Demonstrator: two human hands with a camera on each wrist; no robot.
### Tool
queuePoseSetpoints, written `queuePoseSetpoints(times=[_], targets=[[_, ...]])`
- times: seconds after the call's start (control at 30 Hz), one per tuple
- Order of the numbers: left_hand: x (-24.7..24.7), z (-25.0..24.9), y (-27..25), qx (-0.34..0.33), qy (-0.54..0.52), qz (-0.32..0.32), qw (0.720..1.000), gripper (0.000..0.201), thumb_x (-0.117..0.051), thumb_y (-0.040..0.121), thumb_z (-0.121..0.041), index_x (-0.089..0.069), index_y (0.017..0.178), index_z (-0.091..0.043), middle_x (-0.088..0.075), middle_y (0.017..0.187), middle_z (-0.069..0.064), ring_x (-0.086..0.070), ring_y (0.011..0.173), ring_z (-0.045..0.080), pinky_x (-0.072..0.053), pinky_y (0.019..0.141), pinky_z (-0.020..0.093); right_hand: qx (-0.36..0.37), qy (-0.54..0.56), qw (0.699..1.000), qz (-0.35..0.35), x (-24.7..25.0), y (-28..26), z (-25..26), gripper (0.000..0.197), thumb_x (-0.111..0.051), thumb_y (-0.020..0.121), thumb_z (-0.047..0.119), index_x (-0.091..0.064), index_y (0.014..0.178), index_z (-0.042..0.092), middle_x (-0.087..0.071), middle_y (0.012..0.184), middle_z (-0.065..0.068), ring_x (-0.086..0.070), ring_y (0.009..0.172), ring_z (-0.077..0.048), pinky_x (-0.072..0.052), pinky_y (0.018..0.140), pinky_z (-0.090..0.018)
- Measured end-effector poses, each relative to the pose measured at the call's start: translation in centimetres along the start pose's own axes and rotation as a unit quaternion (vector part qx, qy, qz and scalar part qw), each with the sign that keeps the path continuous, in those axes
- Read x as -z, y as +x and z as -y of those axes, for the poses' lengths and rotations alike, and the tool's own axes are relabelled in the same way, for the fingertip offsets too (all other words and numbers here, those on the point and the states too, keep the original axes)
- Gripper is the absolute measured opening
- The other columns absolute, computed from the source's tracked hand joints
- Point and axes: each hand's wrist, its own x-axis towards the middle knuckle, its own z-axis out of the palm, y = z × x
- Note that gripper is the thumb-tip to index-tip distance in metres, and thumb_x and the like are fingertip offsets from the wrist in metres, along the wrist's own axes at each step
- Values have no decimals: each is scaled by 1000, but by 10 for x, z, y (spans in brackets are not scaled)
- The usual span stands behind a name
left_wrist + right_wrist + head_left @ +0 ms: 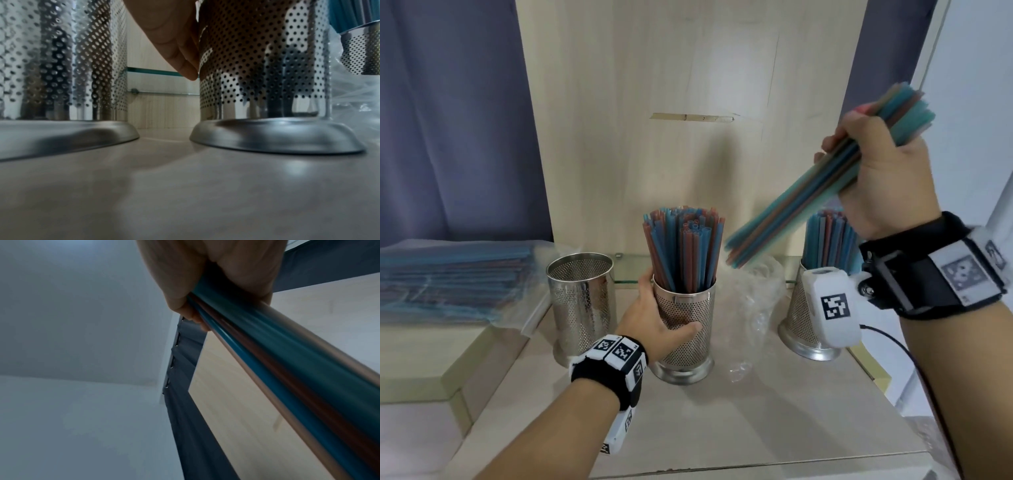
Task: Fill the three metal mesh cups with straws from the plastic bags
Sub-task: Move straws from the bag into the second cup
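Note:
Three perforated metal cups stand on the counter. The left cup (582, 301) holds nothing. My left hand (657, 318) grips the middle cup (685, 329), which is packed with blue and red straws (683, 250). The right cup (806, 318) also holds straws and sits partly behind my right wrist camera. My right hand (873, 174) grips a slanted bundle of blue and red straws (822, 192) in the air, above and right of the middle cup. In the left wrist view my fingers (185, 65) lie against the middle cup (263, 65). In the right wrist view the bundle (287, 363) runs out of my fist (216, 280).
Sealed plastic bags of straws (452, 281) lie stacked on a raised ledge at the left. A crumpled clear bag without straws (756, 301) sits between the middle and right cups. A wooden panel (688, 102) and a glass strip back the counter. A cable (893, 342) trails at right.

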Motion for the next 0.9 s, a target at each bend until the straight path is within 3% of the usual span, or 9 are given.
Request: queuePoseSetpoints(times=[0.13, 0.23, 0.4, 0.57, 0.77, 0.9], targets=[[1, -3, -1, -6, 12, -10, 1000, 115, -86, 60, -46, -14, 147, -23, -53, 127, -10, -54, 112, 8, -44, 96, 26, -34, 1, 999, 5, 0, -27, 2, 20, -54, 96, 3, -53, 83, 17, -56, 72, 1, -58, 67, -15, -50, 70, -33], [2, -6, -2, -13, 38, -22, 999, 115, -85, 58, -52, -17, 146, -21, -50, 135, -5, -52, 120, 12, -43, 99, 27, -60, 4, 998, -1, -1, -40, -2, 20, -55, 96, 3, -54, 82, 17, -56, 71, 1, -58, 65, -15, -50, 67, -32], [17, -12, -5, -39, 52, -47, 997, 132, -75, 51, -75, -8, 152, -24, -31, 152, -1, -34, 138, 13, -36, 111, 43, -50, 52, 997, -25, -6, -52, -8, 18, -56, 96, 2, -54, 84, 15, -57, 69, 0, -59, 66, -17, -51, 66, -31], [38, -27, -7, -75, 87, -56, 992, 124, -85, 58, -57, -10, 152, -23, -32, 154, 0, -35, 138, 15, -35, 113, 45, -36, 63, 996, -58, -10, -52, -18, 14, -59, 94, 3, -54, 87, 14, -57, 71, -1, -60, 67, -17, -51, 65, -32], [37, -28, -10, -85, 127, -66, 986, 110, -83, 67, -44, -17, 151, -17, -37, 150, 1, -39, 135, 15, -38, 111, 43, 9, 38, 989, -142, -16, -61, -32, 9, -61, 94, 5, -53, 93, 8, -61, 73, 1, -64, 68, -15, -55, 71, -32], [35, -28, -11, -106, 137, -69, 982, 102, -81, 72, -40, -21, 150, -16, -41, 148, 2, -43, 132, 14, -40, 110, 41, 37, 27, 983, -180, -20, -68, -36, 11, -61, 94, 5, -55, 89, 12, -64, 70, 5, -64, 68, -14, -55, 71, -31]])
